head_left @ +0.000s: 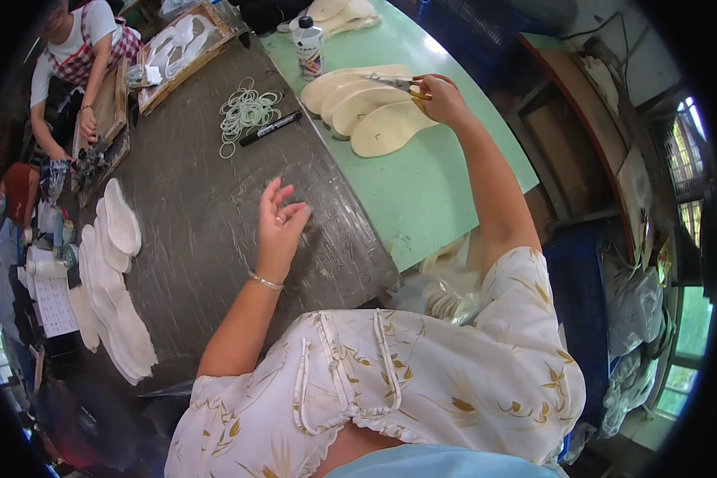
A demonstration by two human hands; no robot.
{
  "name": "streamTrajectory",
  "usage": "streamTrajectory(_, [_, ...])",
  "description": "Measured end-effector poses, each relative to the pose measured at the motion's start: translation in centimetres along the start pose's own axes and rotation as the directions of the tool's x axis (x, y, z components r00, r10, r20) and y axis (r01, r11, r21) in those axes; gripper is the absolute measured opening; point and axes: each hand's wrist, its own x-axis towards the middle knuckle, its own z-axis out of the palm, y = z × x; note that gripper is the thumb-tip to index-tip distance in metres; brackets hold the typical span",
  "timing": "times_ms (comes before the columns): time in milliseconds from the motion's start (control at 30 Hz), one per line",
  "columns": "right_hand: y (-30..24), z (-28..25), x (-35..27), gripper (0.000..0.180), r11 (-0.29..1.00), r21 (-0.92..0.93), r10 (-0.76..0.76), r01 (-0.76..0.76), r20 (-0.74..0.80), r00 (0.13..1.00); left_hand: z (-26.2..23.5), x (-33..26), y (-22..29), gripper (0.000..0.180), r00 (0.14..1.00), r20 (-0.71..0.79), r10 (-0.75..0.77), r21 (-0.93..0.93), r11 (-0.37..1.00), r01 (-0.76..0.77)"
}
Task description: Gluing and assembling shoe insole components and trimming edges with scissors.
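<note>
Over the green tabletop my right hand (444, 102) is closed on a pair of scissors (394, 82) with orange handles. Its blades point left, above overlapping beige insoles (390, 129). My left hand (280, 223) hovers over the dark table, fingers loosely curled and apart, with nothing in it. Beyond the left hand lie a heap of pale rubber bands (247, 110) and a black marker (271, 127). A row of white insoles (107, 279) is spread along the dark table's left side.
A bottle with a black cap (309, 48) stands behind the beige insoles. At the far left another person's hands (86, 131) work beside a wooden tray (119, 111). A second tray (147, 102) holds white pieces. Shelving (562, 135) stands to the right.
</note>
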Motion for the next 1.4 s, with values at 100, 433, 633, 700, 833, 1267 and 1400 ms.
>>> streamTrajectory(100, [-2.3, 1.0, -2.1, 0.031, 0.998, 0.043, 0.045, -0.041, -0.075, 0.996, -3.5, -1.8, 0.1, 0.061, 0.996, -0.09, -0.006, 0.044, 0.999, 0.01])
streamTrajectory(433, [-6.2, 9.5, -7.3, 0.04, 0.727, 0.625, 0.255, -0.285, 0.14, 0.957, -7.5, -5.7, -1.9, 0.049, 0.979, -0.184, -0.084, 0.035, 0.995, 0.092])
streamTrajectory(633, [1.4, 10.4, -9.0, 0.042, 0.735, 0.665, 0.217, -0.135, -0.042, 0.975, -9.1, -7.4, -3.2, 0.045, 0.989, -0.146, 0.018, 0.068, 0.998, -0.008])
streamTrajectory(700, [-2.5, 8.4, -10.4, 0.028, 0.91, 0.372, 0.184, -0.184, 0.037, 0.982, -10.6, -9.0, -2.7, 0.035, 0.973, -0.23, 0.008, 0.143, 0.989, 0.025])
streamTrajectory(833, [-7.0, 4.3, -12.9, 0.028, 0.931, -0.061, 0.36, -0.359, 0.302, 0.883, -12.5, -10.9, -2.4, 0.016, 0.955, -0.257, 0.146, 0.376, 0.926, -0.04])
streamTrajectory(1267, [-7.8, 2.2, 4.2, 0.04, 0.968, -0.061, 0.237, -0.243, -0.093, 0.967, -17.7, -12.4, -4.2, 0.025, 0.942, -0.32, 0.098, 0.343, 0.939, 0.019])
streamTrajectory(1400, [-5.1, 6.2, 15.3, 0.04, 0.96, -0.22, 0.164, -0.174, -0.064, 0.984, -17.5, -12.8, -4.2, 0.02, 0.929, -0.336, 0.156, 0.432, 0.902, 0.005])
